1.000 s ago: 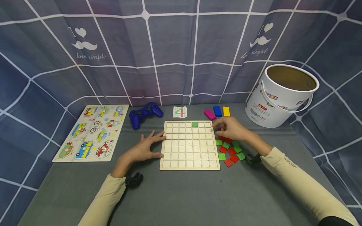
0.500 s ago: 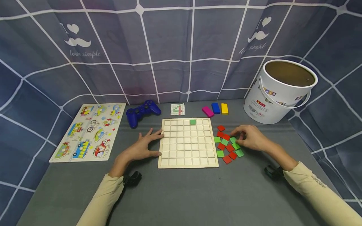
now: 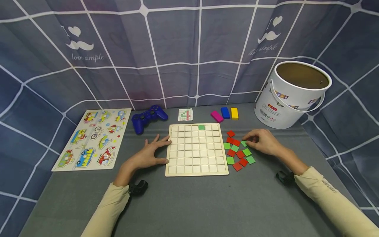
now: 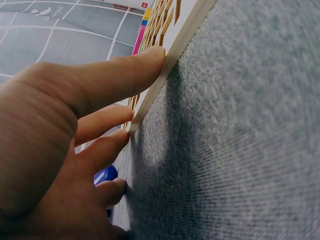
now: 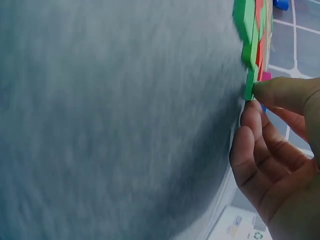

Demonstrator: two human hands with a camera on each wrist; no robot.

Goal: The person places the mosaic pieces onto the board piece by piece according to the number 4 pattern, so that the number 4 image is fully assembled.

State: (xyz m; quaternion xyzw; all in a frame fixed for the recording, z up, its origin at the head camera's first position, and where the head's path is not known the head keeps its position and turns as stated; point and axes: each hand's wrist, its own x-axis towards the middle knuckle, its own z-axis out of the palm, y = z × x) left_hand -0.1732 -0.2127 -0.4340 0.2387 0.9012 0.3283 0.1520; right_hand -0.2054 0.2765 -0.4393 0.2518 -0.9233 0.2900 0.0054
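Observation:
A square wooden grid board [image 3: 196,150] lies flat in the middle of the table, one green tile [image 3: 201,127] seated in its top row. My left hand [image 3: 150,153] rests at the board's left edge, fingers spread; in the left wrist view the thumb and fingertips touch the board's side [image 4: 172,62]. Right of the board lies a loose group of red tiles [image 3: 240,154] and green tiles [image 3: 250,160]. At that group's far right my right hand [image 3: 262,141] pinches a green tile [image 5: 249,86] between thumb and fingers, the tile still among the others.
Behind the board lie a small pattern card [image 3: 185,115] and magenta [image 3: 217,116], blue [image 3: 225,113] and yellow blocks [image 3: 234,113]. A blue game controller [image 3: 149,118] and a picture puzzle board [image 3: 94,140] are at left. A white bucket [image 3: 275,108] stands back right.
My right hand has moved from the board's upper right corner to the right side of the tile group, where it pinches a green tile. The left hand stays at the board's edge.

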